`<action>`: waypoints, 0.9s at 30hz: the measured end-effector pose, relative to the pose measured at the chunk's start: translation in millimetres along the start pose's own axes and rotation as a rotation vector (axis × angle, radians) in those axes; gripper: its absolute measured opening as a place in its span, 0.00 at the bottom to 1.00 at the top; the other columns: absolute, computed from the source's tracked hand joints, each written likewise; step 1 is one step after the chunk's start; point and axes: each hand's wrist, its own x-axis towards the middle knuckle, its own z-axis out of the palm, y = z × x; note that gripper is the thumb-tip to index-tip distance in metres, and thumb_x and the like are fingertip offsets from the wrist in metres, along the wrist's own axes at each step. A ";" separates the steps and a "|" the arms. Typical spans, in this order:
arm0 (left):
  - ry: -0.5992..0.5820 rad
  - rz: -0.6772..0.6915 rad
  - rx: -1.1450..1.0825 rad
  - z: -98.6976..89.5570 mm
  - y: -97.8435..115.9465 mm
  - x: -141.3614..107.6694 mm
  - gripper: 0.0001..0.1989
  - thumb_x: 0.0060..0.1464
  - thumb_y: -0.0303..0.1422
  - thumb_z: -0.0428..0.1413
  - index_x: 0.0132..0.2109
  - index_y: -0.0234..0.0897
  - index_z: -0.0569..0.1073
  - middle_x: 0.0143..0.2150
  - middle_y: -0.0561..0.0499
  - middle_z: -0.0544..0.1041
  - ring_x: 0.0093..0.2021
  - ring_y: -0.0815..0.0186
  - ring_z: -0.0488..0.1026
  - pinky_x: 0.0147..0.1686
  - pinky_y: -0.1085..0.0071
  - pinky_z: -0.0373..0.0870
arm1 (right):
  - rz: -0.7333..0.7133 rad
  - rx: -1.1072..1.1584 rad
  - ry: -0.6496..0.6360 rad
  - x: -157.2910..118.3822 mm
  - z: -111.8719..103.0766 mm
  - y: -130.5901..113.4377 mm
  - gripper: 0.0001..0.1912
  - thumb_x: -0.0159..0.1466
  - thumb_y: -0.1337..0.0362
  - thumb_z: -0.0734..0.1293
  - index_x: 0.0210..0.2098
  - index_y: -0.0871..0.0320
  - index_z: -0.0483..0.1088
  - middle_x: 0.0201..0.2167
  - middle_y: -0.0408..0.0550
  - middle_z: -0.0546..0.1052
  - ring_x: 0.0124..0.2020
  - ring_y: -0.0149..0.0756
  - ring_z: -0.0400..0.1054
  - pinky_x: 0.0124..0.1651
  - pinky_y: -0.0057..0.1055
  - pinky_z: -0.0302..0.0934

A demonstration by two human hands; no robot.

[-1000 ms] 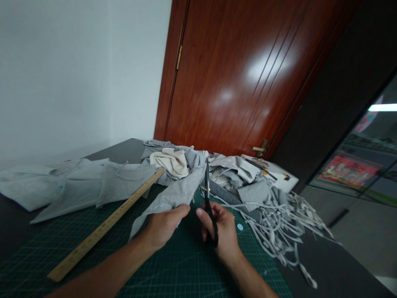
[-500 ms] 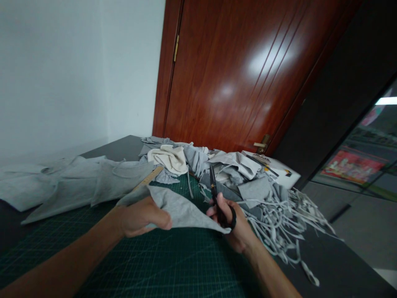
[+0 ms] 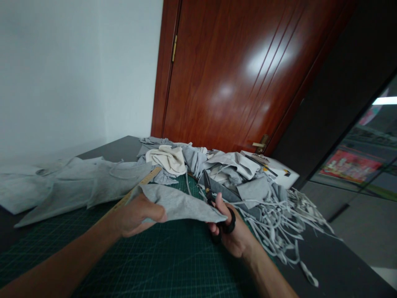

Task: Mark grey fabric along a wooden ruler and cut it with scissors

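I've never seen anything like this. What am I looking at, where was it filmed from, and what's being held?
There's no machine here: these are a person's own bare hands, seen by a camera worn on the head, looking forward and down. The left hand grips a piece of grey cloth, whose narrow end reaches the right hand. That hand holds black scissors. Below is a green gridded mat on a dark table. Around the hands lie a yellowish ruler, pale grey fabric pieces to the left, a cream cloth further back, and tangled strips to the right.
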 end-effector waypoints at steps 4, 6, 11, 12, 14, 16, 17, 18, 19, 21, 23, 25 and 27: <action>-0.357 -0.097 -0.226 3.4 -4.6 0.3 0.06 0.29 0.30 0.62 0.23 0.39 0.75 0.20 0.52 0.76 0.26 0.58 0.76 0.31 0.63 0.74 | -0.033 0.092 0.023 -0.5 4.8 -0.2 0.30 0.42 0.48 0.89 0.31 0.61 0.78 0.22 0.40 0.74 0.22 0.28 0.64 0.25 0.24 0.58; -0.454 -0.113 -0.314 5.2 -8.8 1.6 0.05 0.31 0.28 0.62 0.23 0.37 0.76 0.21 0.50 0.77 0.25 0.59 0.75 0.30 0.64 0.74 | -0.081 0.110 0.049 1.6 4.2 -0.1 0.28 0.41 0.54 0.90 0.31 0.60 0.78 0.24 0.40 0.75 0.24 0.29 0.65 0.28 0.24 0.58; -0.447 -0.100 -0.527 12.6 -21.6 8.2 0.04 0.39 0.24 0.64 0.26 0.36 0.80 0.23 0.50 0.79 0.24 0.64 0.73 0.28 0.67 0.74 | -0.202 0.147 0.153 12.9 -6.5 2.6 0.23 0.43 0.57 0.88 0.30 0.59 0.77 0.23 0.39 0.74 0.25 0.31 0.64 0.30 0.27 0.57; -0.425 -0.102 -0.572 15.3 -23.1 9.5 0.04 0.43 0.25 0.65 0.30 0.37 0.81 0.26 0.50 0.81 0.25 0.64 0.74 0.32 0.66 0.77 | -0.229 0.150 0.173 15.2 -8.7 3.1 0.23 0.44 0.57 0.87 0.30 0.59 0.77 0.23 0.39 0.75 0.25 0.31 0.64 0.31 0.27 0.57; -0.396 -0.118 -0.649 22.3 -24.7 10.6 0.06 0.52 0.32 0.66 0.38 0.38 0.84 0.36 0.47 0.85 0.34 0.59 0.80 0.43 0.57 0.81 | -0.286 0.154 0.204 18.8 -11.7 3.5 0.21 0.45 0.57 0.86 0.30 0.59 0.77 0.24 0.39 0.75 0.26 0.32 0.65 0.32 0.28 0.58; -0.402 -0.171 -0.725 31.2 -25.8 8.4 0.14 0.60 0.41 0.66 0.47 0.38 0.84 0.48 0.42 0.86 0.49 0.50 0.82 0.52 0.47 0.79 | -0.341 0.154 0.220 21.1 -13.4 3.1 0.20 0.48 0.55 0.85 0.30 0.59 0.76 0.25 0.39 0.75 0.28 0.33 0.66 0.34 0.29 0.59; -0.413 -0.198 -0.751 36.3 -26.9 5.9 0.19 0.61 0.46 0.66 0.51 0.37 0.83 0.53 0.39 0.85 0.56 0.46 0.79 0.54 0.45 0.78 | -0.365 0.152 0.225 21.9 -14.0 3.0 0.20 0.49 0.54 0.84 0.30 0.58 0.76 0.26 0.40 0.76 0.28 0.33 0.66 0.34 0.29 0.60; -0.423 -0.222 -0.767 41.8 -28.7 2.5 0.23 0.60 0.50 0.66 0.53 0.37 0.83 0.57 0.37 0.83 0.61 0.43 0.76 0.55 0.44 0.77 | -0.387 0.148 0.228 22.7 -14.6 3.1 0.19 0.51 0.53 0.83 0.31 0.58 0.76 0.26 0.40 0.76 0.28 0.33 0.66 0.34 0.29 0.60; -0.429 -0.230 -0.760 47.7 -31.4 -1.6 0.28 0.59 0.53 0.67 0.56 0.37 0.82 0.60 0.35 0.82 0.65 0.41 0.73 0.55 0.45 0.76 | -0.407 0.141 0.232 23.6 -15.4 3.8 0.19 0.52 0.52 0.82 0.31 0.58 0.76 0.26 0.40 0.76 0.28 0.33 0.66 0.33 0.29 0.60; -0.402 -0.211 -0.696 59.7 -38.9 -10.4 0.34 0.56 0.56 0.69 0.59 0.37 0.81 0.65 0.33 0.78 0.69 0.38 0.68 0.56 0.46 0.75 | -0.436 0.122 0.236 25.8 -17.1 7.1 0.19 0.54 0.52 0.81 0.32 0.57 0.75 0.26 0.39 0.75 0.27 0.33 0.65 0.32 0.29 0.59; -0.309 -0.188 -0.659 70.8 -47.7 -17.6 0.37 0.52 0.57 0.72 0.60 0.38 0.80 0.67 0.34 0.77 0.70 0.36 0.67 0.56 0.45 0.75 | -0.445 0.091 0.231 28.8 -18.4 13.4 0.18 0.54 0.53 0.81 0.32 0.57 0.74 0.25 0.37 0.73 0.26 0.32 0.64 0.31 0.28 0.59; -0.205 -0.156 -0.657 79.4 -55.3 -20.9 0.36 0.49 0.58 0.73 0.58 0.41 0.81 0.66 0.36 0.78 0.70 0.37 0.69 0.56 0.45 0.75 | -0.432 0.045 0.207 32.0 -18.1 22.1 0.18 0.56 0.54 0.81 0.33 0.57 0.74 0.24 0.37 0.72 0.26 0.31 0.63 0.30 0.27 0.59; -0.138 -0.122 -0.656 84.0 -60.7 -20.5 0.33 0.48 0.54 0.75 0.56 0.43 0.81 0.64 0.41 0.81 0.69 0.40 0.71 0.58 0.48 0.75 | -0.401 -0.013 0.171 35.1 -15.4 32.1 0.17 0.60 0.55 0.81 0.36 0.58 0.75 0.27 0.38 0.74 0.26 0.31 0.66 0.30 0.27 0.62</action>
